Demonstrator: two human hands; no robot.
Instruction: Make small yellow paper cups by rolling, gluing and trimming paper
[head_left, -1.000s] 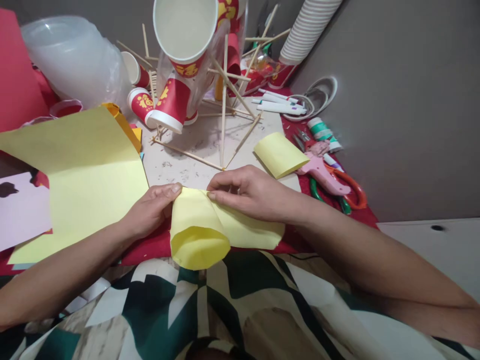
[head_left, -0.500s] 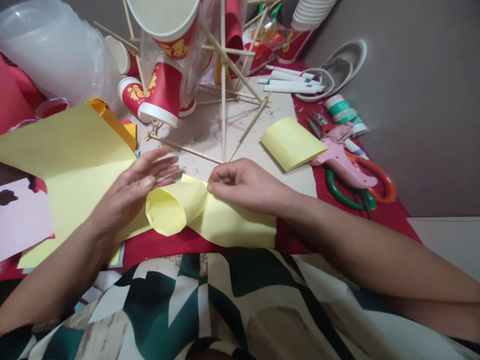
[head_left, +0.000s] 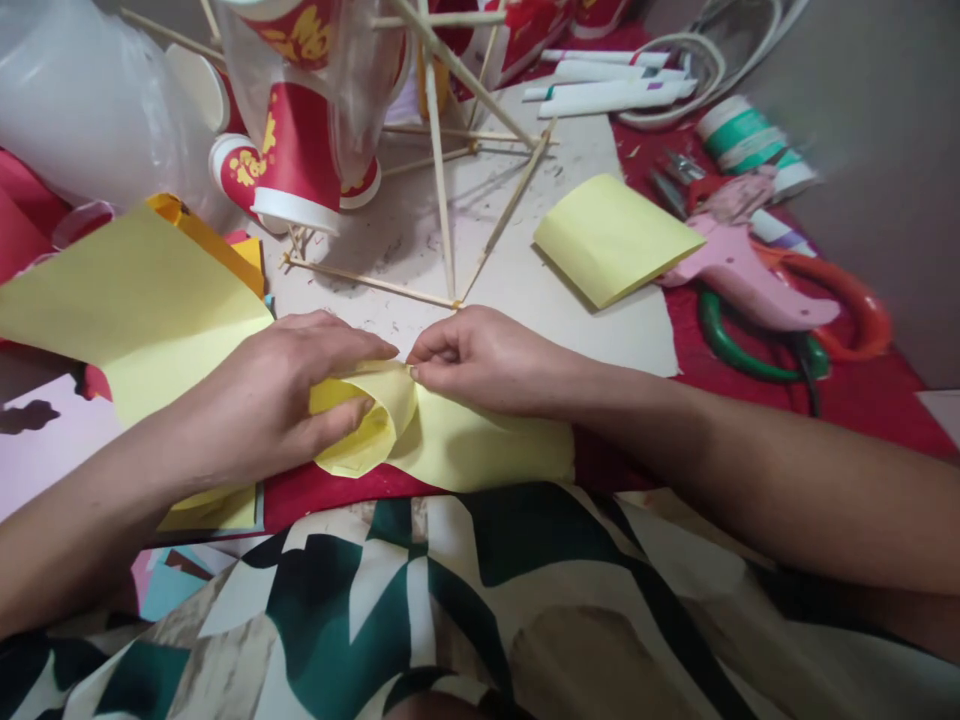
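A sheet of yellow paper (head_left: 487, 445) lies at the table's near edge, its left part curled into a tube. My left hand (head_left: 300, 390) grips the tube's open end, thumb inside the mouth and fingers over the top. My right hand (head_left: 487, 360) pinches the paper's upper edge where the tube meets the flat part. A second yellow paper piece (head_left: 615, 240), folded over into a loop, rests on the grey board (head_left: 600, 335) to the right. Left of my hands lies a larger folded yellow sheet (head_left: 142, 300).
A stick frame (head_left: 442, 180) with red paper cups (head_left: 296, 150) stands ahead. To the right lie a pink glue gun (head_left: 757, 270), scissors with orange and green handles (head_left: 862, 310), a tape roll (head_left: 757, 145) and white pens (head_left: 615, 95). A plastic bag (head_left: 97, 100) fills the back left.
My left hand has moved right from beside the tube and closed on its open end. My right hand keeps its pinch. The view has shifted slightly.
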